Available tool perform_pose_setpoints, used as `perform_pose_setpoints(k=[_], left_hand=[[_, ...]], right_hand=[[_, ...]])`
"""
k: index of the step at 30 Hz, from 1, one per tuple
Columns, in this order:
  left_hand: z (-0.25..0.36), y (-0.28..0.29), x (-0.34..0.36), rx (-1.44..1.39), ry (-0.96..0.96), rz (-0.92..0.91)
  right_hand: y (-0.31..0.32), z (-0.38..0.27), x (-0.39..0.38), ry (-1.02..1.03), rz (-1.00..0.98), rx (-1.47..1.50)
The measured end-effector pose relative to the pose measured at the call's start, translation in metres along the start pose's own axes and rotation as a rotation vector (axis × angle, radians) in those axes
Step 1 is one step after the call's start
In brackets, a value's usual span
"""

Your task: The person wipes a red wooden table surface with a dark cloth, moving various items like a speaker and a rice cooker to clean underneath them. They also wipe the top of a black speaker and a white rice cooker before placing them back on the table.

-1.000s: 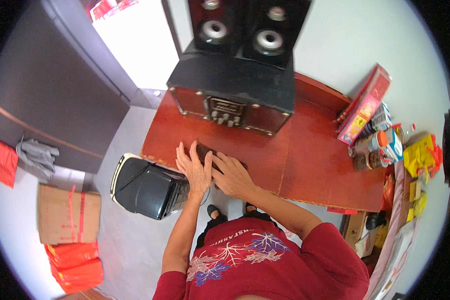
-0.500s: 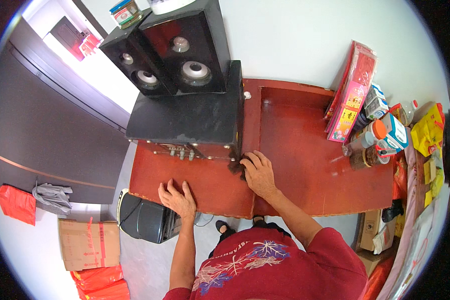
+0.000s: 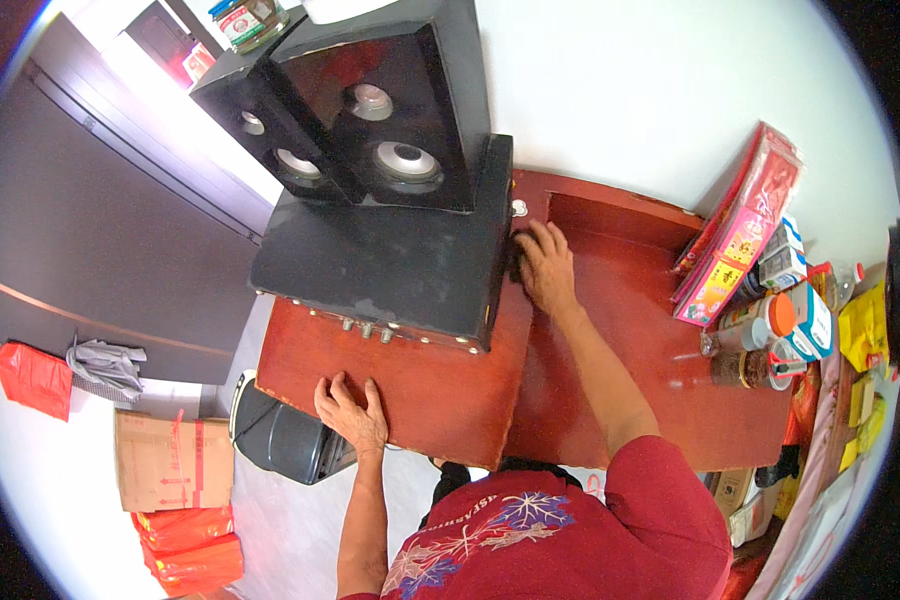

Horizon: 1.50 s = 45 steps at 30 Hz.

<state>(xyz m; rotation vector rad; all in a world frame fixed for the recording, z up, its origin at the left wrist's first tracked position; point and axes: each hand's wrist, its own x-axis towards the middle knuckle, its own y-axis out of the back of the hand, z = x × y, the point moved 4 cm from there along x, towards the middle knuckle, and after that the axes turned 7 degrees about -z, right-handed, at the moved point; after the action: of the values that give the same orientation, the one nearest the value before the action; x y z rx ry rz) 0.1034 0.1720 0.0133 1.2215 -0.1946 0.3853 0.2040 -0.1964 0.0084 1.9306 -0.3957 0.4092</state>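
My right hand (image 3: 549, 272) presses a dark crumpled cloth (image 3: 516, 260) onto the red-brown table (image 3: 610, 350), close beside the right side of a large black box (image 3: 370, 255). Most of the cloth is hidden by the fingers and the box. Several knobs line the box's front. My left hand (image 3: 355, 415) rests at the table's front edge with its fingers spread and nothing in it. Two black speakers (image 3: 390, 110) stand on top of the box.
Red and pink packets (image 3: 735, 235) lean against the wall at the right, beside cartons, jars and an orange-lidded container (image 3: 780, 314). A glass jar (image 3: 250, 22) sits on the smaller speaker. Below left are a black bin-like object (image 3: 280, 430) and a cardboard box (image 3: 175, 460).
My right hand has slid the dark cloth away from me, from the box's front corner along its right side. My left hand stays at the table's front edge. The whole view has shifted slightly.
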Motion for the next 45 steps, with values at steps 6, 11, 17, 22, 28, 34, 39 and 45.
perform_pose_setpoints(k=[6,11,17,22,28,34,39,45], left_hand=[[-0.001,-0.001,0.001,-0.019,0.039,-0.033],[0.002,0.002,0.001,-0.025,0.047,-0.040],[0.003,0.003,0.003,-0.005,0.045,-0.047],[-0.001,0.000,0.002,0.013,0.034,-0.023],[-0.003,0.000,0.001,-0.009,0.029,0.004],[-0.014,0.002,-0.004,-0.207,-0.054,0.041],[-0.051,0.039,-0.021,-0.498,-0.166,-0.070],[-0.192,0.097,-0.079,-0.438,-0.122,0.014]], right_hand=[[-0.033,0.052,0.061,-0.148,0.024,-0.187],[-0.038,0.062,0.096,-0.236,-0.032,-0.291],[-0.041,0.062,0.106,-0.177,-0.080,-0.402],[-0.040,0.057,0.076,-0.058,-0.032,-0.430],[-0.021,0.015,0.012,-0.075,-0.100,-0.385],[0.008,-0.063,-0.077,-0.126,-0.173,-0.295],[0.021,-0.129,-0.145,-0.212,-0.191,-0.333],[0.019,-0.207,-0.185,-0.116,-0.111,-0.495]])
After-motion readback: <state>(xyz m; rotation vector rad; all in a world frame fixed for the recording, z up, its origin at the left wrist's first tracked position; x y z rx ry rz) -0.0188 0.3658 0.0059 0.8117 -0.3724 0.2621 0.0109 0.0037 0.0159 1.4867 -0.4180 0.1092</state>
